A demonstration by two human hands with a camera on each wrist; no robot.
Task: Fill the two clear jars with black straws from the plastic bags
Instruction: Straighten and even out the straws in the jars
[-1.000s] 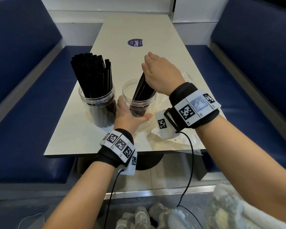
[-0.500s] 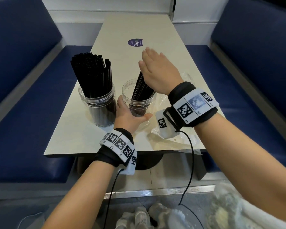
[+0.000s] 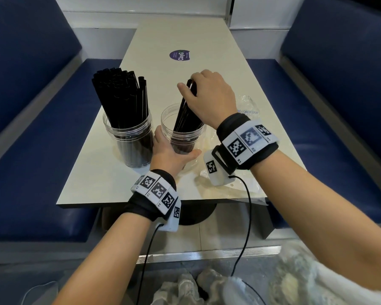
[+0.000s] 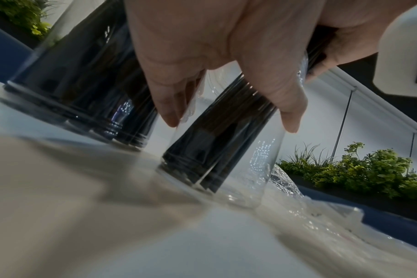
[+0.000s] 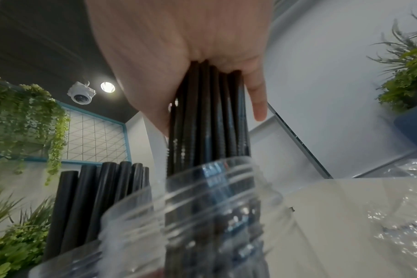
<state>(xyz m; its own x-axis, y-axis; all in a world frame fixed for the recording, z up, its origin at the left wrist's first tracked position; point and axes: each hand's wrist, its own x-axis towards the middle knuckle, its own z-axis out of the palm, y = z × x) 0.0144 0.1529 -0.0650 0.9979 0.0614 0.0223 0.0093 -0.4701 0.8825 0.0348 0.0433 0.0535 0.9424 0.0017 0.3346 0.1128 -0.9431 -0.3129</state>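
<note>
Full jar: packed with black straws, standing on the table toward its left edge.
Left hand: fingers and thumb wrapped round the second jar, just beside the first.
Right hand: gripping a straw bundle whose lower ends stand inside this jar.
Plastic bags: lying crumpled near the table's right edge.

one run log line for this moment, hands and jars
left hand: holds right jar | right hand: grips straw bundle standing in right jar | left jar: packed with straws | plastic bag: on table
</note>
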